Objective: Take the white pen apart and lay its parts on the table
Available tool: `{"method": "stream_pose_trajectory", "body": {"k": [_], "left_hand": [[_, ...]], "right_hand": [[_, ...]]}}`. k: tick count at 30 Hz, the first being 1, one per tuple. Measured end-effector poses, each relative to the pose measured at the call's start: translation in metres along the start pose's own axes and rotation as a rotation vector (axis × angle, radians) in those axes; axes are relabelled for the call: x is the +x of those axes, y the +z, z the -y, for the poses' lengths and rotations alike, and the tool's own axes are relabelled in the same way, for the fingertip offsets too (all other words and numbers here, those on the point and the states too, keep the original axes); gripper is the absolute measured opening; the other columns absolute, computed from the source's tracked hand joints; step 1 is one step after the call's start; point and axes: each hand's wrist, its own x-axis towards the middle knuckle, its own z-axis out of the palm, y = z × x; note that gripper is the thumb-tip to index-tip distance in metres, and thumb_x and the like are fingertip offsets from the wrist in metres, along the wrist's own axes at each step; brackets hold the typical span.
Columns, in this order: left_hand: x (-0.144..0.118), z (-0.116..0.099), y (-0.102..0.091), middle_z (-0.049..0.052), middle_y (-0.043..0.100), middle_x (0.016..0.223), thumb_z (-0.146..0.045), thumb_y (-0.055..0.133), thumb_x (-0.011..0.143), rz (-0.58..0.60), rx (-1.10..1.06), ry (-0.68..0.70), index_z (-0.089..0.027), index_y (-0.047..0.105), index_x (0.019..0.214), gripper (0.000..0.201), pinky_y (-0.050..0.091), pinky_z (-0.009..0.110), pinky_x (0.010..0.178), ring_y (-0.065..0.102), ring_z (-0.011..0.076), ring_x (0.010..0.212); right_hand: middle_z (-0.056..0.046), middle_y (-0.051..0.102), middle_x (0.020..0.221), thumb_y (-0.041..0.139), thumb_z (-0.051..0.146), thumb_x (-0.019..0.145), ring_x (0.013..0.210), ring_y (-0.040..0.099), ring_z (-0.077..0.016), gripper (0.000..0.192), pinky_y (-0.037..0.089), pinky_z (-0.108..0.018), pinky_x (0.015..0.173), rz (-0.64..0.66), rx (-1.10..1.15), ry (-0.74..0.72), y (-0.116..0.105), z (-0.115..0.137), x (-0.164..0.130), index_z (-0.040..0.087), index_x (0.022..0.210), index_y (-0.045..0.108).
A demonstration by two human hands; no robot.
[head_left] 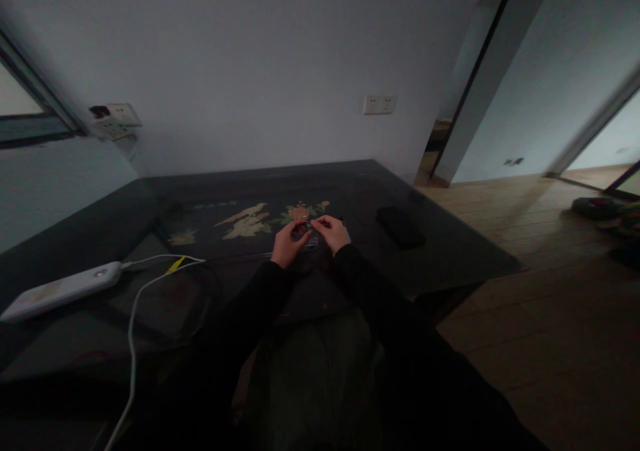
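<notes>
My left hand and my right hand meet over a dark glass-topped table, both in black sleeves. Their fingertips pinch a tiny object between them; it is too small and dim to name. Under the hands lies a small clear flat item, partly hidden. The table top shows a painted pattern of birds and flowers just beyond the hands.
A white power strip with a white cable lies at the table's left. A dark flat object rests to the right of my hands. Wall sockets sit on the back wall. Wooden floor spreads right.
</notes>
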Motion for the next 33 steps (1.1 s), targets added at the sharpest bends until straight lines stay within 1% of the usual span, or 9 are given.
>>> {"method": "stream_pose_trajectory", "body": {"k": [3, 6, 9, 13, 18, 22, 24, 28, 33], "left_hand": [[0.001, 0.000, 0.000, 0.009, 0.070, 0.095, -0.045, 0.058, 0.080, 0.127, -0.171, -0.073, -0.014, 0.064, 0.104, 0.039, 0.052, 0.033, 0.080, 0.065, 0.0204, 0.088], [0.001, 0.001, 0.002, 0.012, 0.071, 0.097, -0.053, 0.047, 0.085, 0.226, -0.319, -0.146, -0.013, 0.063, 0.105, 0.048, 0.054, 0.033, 0.078, 0.067, 0.0206, 0.088], [0.000, 0.000, 0.001, 0.014, 0.070, 0.097, -0.058, 0.035, 0.088, 0.276, -0.420, -0.216, -0.013, 0.063, 0.100, 0.054, 0.055, 0.033, 0.077, 0.068, 0.0198, 0.087], [0.000, -0.004, -0.003, 0.013, 0.070, 0.092, -0.061, 0.032, 0.089, 0.307, -0.489, -0.274, -0.015, 0.064, 0.092, 0.056, 0.055, 0.032, 0.075, 0.067, 0.0182, 0.082], [0.001, -0.005, -0.003, 0.011, 0.069, 0.084, -0.059, 0.035, 0.089, 0.272, -0.481, -0.273, -0.014, 0.065, 0.090, 0.054, 0.054, 0.030, 0.068, 0.065, 0.0161, 0.072], [0.003, 0.003, -0.003, 0.007, 0.067, 0.083, -0.056, 0.037, 0.089, 0.141, -0.383, -0.228, -0.015, 0.060, 0.106, 0.050, 0.050, 0.028, 0.062, 0.060, 0.0124, 0.061], [0.004, 0.010, -0.005, 0.005, 0.065, 0.079, -0.049, 0.042, 0.089, 0.067, -0.294, -0.201, -0.015, 0.058, 0.108, 0.043, 0.048, 0.028, 0.062, 0.058, 0.0119, 0.059], [0.004, 0.023, -0.007, 0.003, 0.063, 0.078, -0.025, 0.057, 0.079, -0.013, -0.072, -0.128, -0.017, 0.063, 0.092, 0.016, 0.048, 0.030, 0.074, 0.058, 0.0151, 0.072], [0.004, 0.034, -0.002, 0.003, 0.063, 0.083, -0.009, 0.059, 0.072, 0.009, 0.121, -0.051, -0.017, 0.064, 0.094, 0.024, 0.048, 0.033, 0.079, 0.058, 0.0158, 0.076]], "right_hand": [[-0.002, 0.065, 0.075, 0.064, 0.043, 0.073, 0.073, 0.057, -0.0158, 0.027, 0.044, -0.029, 0.072, -0.009, -0.005, -0.064, -0.003, 0.006, 0.001, 0.018, 0.080, 0.067], [-0.003, 0.064, 0.078, 0.066, 0.042, 0.074, 0.077, 0.057, -0.0163, 0.026, 0.044, -0.029, 0.074, -0.002, -0.020, -0.118, -0.006, 0.012, -0.001, 0.018, 0.081, 0.070], [-0.004, 0.064, 0.082, 0.065, 0.041, 0.076, 0.082, 0.058, -0.0168, 0.024, 0.045, -0.028, 0.073, 0.020, -0.035, -0.149, -0.008, 0.017, -0.003, 0.019, 0.078, 0.071], [-0.004, 0.064, 0.082, 0.066, 0.040, 0.076, 0.082, 0.059, -0.0164, 0.022, 0.046, -0.027, 0.068, 0.062, -0.066, -0.168, -0.008, 0.019, -0.005, 0.019, 0.076, 0.071], [-0.004, 0.065, 0.081, 0.065, 0.039, 0.077, 0.079, 0.060, -0.0162, 0.022, 0.046, -0.026, 0.068, 0.073, -0.140, -0.176, -0.008, 0.018, -0.004, 0.017, 0.076, 0.070], [-0.004, 0.066, 0.081, 0.058, 0.038, 0.083, 0.078, 0.060, -0.0160, 0.025, 0.045, -0.028, 0.070, 0.030, -0.256, -0.147, -0.007, 0.010, -0.001, 0.016, 0.083, 0.069], [-0.004, 0.065, 0.080, 0.057, 0.036, 0.084, 0.076, 0.060, -0.0160, 0.024, 0.045, -0.028, 0.071, 0.015, -0.343, -0.124, -0.007, 0.006, 0.000, 0.015, 0.083, 0.068], [-0.005, 0.062, 0.079, 0.066, 0.029, 0.079, 0.082, 0.056, -0.0179, 0.014, 0.042, -0.030, 0.076, 0.043, -0.552, -0.109, -0.006, -0.001, -0.003, 0.017, 0.073, 0.068], [-0.006, 0.062, 0.080, 0.070, 0.026, 0.077, 0.089, 0.053, -0.0202, 0.009, 0.040, -0.031, 0.079, 0.143, -0.742, -0.117, -0.003, 0.001, -0.009, 0.019, 0.072, 0.069]]}}
